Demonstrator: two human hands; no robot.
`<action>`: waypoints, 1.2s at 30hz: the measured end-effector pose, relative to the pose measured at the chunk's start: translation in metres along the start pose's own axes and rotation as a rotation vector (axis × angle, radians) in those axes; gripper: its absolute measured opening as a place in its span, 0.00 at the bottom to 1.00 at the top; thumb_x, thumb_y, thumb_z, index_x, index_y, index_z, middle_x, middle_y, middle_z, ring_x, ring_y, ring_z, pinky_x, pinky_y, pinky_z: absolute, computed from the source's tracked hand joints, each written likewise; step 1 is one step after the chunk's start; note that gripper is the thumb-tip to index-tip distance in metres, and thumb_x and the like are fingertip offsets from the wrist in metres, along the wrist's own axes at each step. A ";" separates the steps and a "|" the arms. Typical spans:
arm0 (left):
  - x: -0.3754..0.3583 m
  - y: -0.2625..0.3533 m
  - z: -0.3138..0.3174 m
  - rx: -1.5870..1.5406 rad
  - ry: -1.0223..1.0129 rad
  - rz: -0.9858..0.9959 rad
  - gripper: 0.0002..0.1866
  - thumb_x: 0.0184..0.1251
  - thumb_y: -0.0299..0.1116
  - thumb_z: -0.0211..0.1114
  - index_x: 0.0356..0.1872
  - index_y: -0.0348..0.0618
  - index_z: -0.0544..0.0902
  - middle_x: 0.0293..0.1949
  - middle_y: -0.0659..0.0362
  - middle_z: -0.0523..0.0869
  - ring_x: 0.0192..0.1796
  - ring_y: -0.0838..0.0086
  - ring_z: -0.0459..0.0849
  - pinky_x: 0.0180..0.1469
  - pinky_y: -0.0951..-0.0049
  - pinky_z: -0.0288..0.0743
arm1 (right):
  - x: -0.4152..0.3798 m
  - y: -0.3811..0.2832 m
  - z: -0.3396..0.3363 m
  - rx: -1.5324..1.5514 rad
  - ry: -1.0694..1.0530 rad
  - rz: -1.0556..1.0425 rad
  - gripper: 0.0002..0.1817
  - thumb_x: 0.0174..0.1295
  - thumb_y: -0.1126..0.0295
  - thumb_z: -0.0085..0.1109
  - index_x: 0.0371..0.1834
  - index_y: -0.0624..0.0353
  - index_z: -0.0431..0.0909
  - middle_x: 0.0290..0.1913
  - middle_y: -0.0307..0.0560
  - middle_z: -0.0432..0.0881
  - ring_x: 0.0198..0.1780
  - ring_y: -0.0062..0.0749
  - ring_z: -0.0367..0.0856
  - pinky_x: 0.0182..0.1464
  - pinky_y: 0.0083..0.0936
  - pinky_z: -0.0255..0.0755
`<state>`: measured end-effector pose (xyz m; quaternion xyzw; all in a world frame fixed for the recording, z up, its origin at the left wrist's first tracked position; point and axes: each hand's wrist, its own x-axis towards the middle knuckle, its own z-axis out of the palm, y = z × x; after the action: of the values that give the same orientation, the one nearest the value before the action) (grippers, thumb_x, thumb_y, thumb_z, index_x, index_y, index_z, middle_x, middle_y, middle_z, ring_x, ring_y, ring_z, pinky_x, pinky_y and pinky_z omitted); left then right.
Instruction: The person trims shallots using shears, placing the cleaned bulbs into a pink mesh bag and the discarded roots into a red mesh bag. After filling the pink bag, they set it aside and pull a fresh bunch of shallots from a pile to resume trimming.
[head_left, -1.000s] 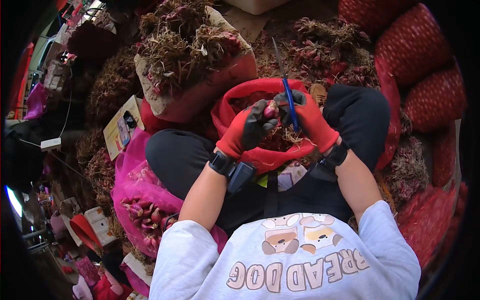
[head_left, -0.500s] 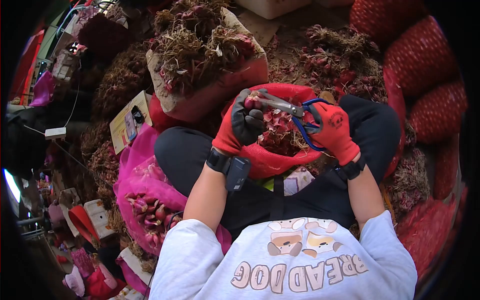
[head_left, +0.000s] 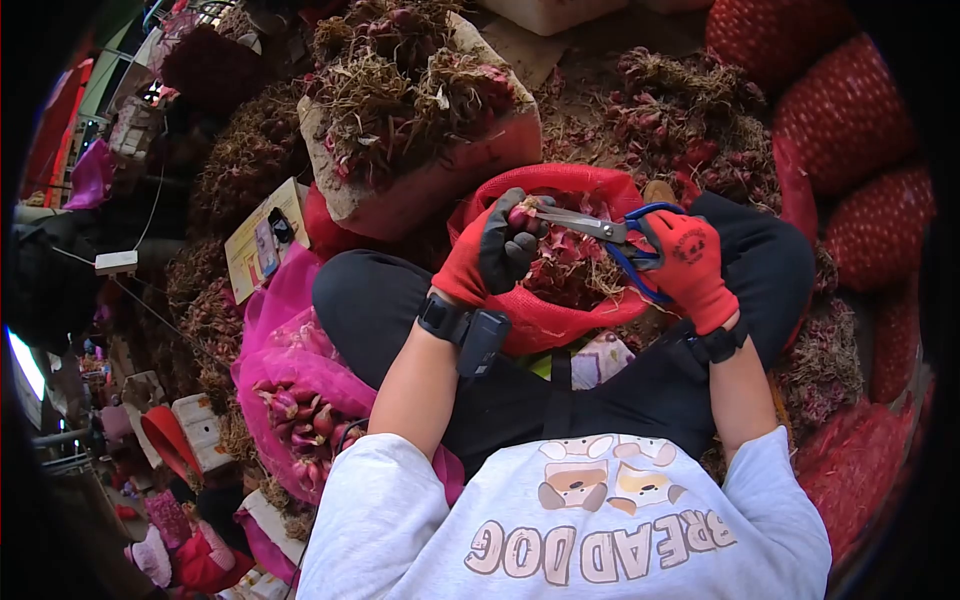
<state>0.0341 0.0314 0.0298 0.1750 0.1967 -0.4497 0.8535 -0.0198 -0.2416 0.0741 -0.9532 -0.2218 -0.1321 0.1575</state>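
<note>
In a red and grey glove, my left hand (head_left: 492, 248) is closed round a small shallot (head_left: 522, 214), whose tip sticks out by the thumb. My right hand (head_left: 688, 262), gloved in red, grips the blue handles of a pair of scissors (head_left: 590, 224). The blades point left and their tips reach the shallot; the handles look slightly apart. Beneath both hands a red mesh sack (head_left: 520, 318) stands open between my legs, with dry shallot skins and trimmings (head_left: 570, 270) inside.
A pale box (head_left: 440, 175) heaped with untrimmed shallots stands in front. Left of my leg lies a pink mesh bag (head_left: 255, 350) of cleaned shallots. Loose shallot bunches (head_left: 690, 120) cover the floor ahead. Full red sacks (head_left: 845, 110) are stacked at right.
Both hands have shifted slightly right with the shallot and scissors. The scissor tips stay at the shallot's end, and the view has moved a little.
</note>
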 end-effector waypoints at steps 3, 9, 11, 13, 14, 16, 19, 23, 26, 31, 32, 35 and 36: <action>-0.002 -0.002 0.001 0.010 0.028 -0.036 0.18 0.72 0.47 0.55 0.52 0.46 0.77 0.23 0.71 0.76 0.18 0.87 0.67 0.17 0.89 0.63 | -0.006 0.005 0.005 -0.001 -0.062 0.015 0.18 0.43 0.61 0.69 0.37 0.53 0.78 0.33 0.43 0.80 0.33 0.43 0.80 0.34 0.34 0.71; -0.002 -0.004 0.001 0.048 -0.003 0.010 0.16 0.72 0.47 0.55 0.48 0.47 0.79 0.24 0.71 0.80 0.19 0.86 0.68 0.17 0.88 0.65 | -0.010 -0.001 0.010 0.263 -0.156 0.096 0.17 0.47 0.59 0.69 0.36 0.54 0.77 0.31 0.45 0.80 0.32 0.44 0.81 0.33 0.33 0.72; 0.002 -0.008 -0.001 0.053 0.042 0.124 0.15 0.72 0.46 0.55 0.48 0.47 0.79 0.24 0.71 0.80 0.19 0.85 0.69 0.18 0.87 0.67 | -0.008 -0.008 0.010 0.398 -0.173 0.194 0.17 0.48 0.58 0.69 0.36 0.54 0.77 0.30 0.46 0.80 0.32 0.45 0.81 0.33 0.33 0.72; 0.001 -0.005 0.002 -0.017 0.052 0.079 0.16 0.73 0.45 0.53 0.51 0.46 0.78 0.26 0.70 0.80 0.20 0.84 0.69 0.18 0.87 0.68 | -0.006 -0.009 0.010 0.337 -0.059 0.146 0.18 0.49 0.56 0.69 0.37 0.55 0.77 0.31 0.46 0.80 0.32 0.44 0.81 0.33 0.32 0.72; 0.001 -0.004 0.003 -0.054 0.056 0.058 0.16 0.73 0.44 0.52 0.52 0.46 0.77 0.27 0.69 0.80 0.20 0.84 0.69 0.19 0.87 0.68 | -0.005 -0.009 0.010 0.306 -0.003 0.120 0.18 0.50 0.56 0.69 0.37 0.55 0.77 0.31 0.45 0.80 0.32 0.43 0.81 0.32 0.32 0.72; 0.001 -0.002 -0.002 -0.112 0.044 0.043 0.17 0.74 0.43 0.52 0.55 0.46 0.75 0.28 0.69 0.79 0.21 0.84 0.69 0.19 0.87 0.68 | -0.004 -0.012 0.006 0.240 -0.027 0.104 0.20 0.49 0.55 0.70 0.38 0.55 0.77 0.32 0.45 0.80 0.33 0.43 0.81 0.33 0.32 0.72; 0.001 -0.001 -0.002 -0.054 -0.029 0.037 0.18 0.74 0.44 0.51 0.56 0.45 0.74 0.29 0.68 0.77 0.22 0.85 0.69 0.19 0.87 0.68 | -0.003 -0.013 0.006 0.167 -0.053 0.091 0.21 0.46 0.55 0.71 0.39 0.55 0.76 0.34 0.44 0.79 0.34 0.42 0.80 0.33 0.33 0.72; 0.002 -0.004 -0.004 0.165 -0.061 0.108 0.19 0.74 0.45 0.51 0.56 0.45 0.74 0.27 0.68 0.73 0.22 0.85 0.69 0.19 0.88 0.66 | -0.004 -0.010 0.005 0.100 -0.124 0.066 0.22 0.43 0.58 0.71 0.40 0.54 0.75 0.35 0.44 0.79 0.36 0.42 0.80 0.36 0.35 0.72; -0.001 -0.009 0.000 0.253 0.005 0.193 0.20 0.74 0.47 0.50 0.57 0.45 0.74 0.28 0.68 0.74 0.22 0.88 0.67 0.18 0.91 0.63 | -0.012 -0.002 0.014 0.050 -0.167 0.106 0.23 0.41 0.59 0.71 0.40 0.53 0.75 0.36 0.45 0.80 0.37 0.43 0.80 0.37 0.37 0.72; -0.003 -0.011 -0.013 1.172 -0.062 0.783 0.20 0.65 0.33 0.62 0.56 0.38 0.72 0.36 0.58 0.79 0.31 0.68 0.77 0.33 0.72 0.75 | -0.017 0.004 0.019 0.067 -0.166 0.132 0.18 0.44 0.60 0.69 0.37 0.54 0.76 0.34 0.47 0.80 0.34 0.46 0.80 0.35 0.37 0.72; -0.004 -0.011 -0.013 1.415 -0.013 0.925 0.21 0.62 0.30 0.64 0.56 0.37 0.72 0.38 0.56 0.80 0.34 0.63 0.78 0.37 0.68 0.75 | -0.014 0.001 0.016 0.082 -0.129 0.131 0.16 0.47 0.61 0.68 0.35 0.55 0.76 0.33 0.48 0.80 0.33 0.48 0.79 0.33 0.36 0.71; 0.001 -0.009 -0.020 1.624 0.179 1.061 0.24 0.55 0.22 0.66 0.55 0.35 0.72 0.42 0.50 0.80 0.42 0.53 0.79 0.47 0.62 0.74 | -0.009 -0.006 0.010 0.059 -0.093 0.131 0.20 0.47 0.54 0.69 0.36 0.54 0.76 0.32 0.44 0.80 0.33 0.41 0.81 0.33 0.35 0.72; 0.003 -0.008 -0.020 1.602 0.215 1.046 0.25 0.53 0.20 0.66 0.55 0.35 0.72 0.43 0.49 0.80 0.43 0.52 0.79 0.48 0.61 0.74 | -0.008 -0.008 0.008 0.063 -0.078 0.119 0.20 0.47 0.53 0.69 0.36 0.54 0.76 0.32 0.44 0.80 0.32 0.41 0.81 0.33 0.34 0.72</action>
<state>0.0249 0.0348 0.0101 0.8116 -0.1945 0.0055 0.5508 -0.0289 -0.2352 0.0661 -0.9636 -0.1748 -0.0783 0.1864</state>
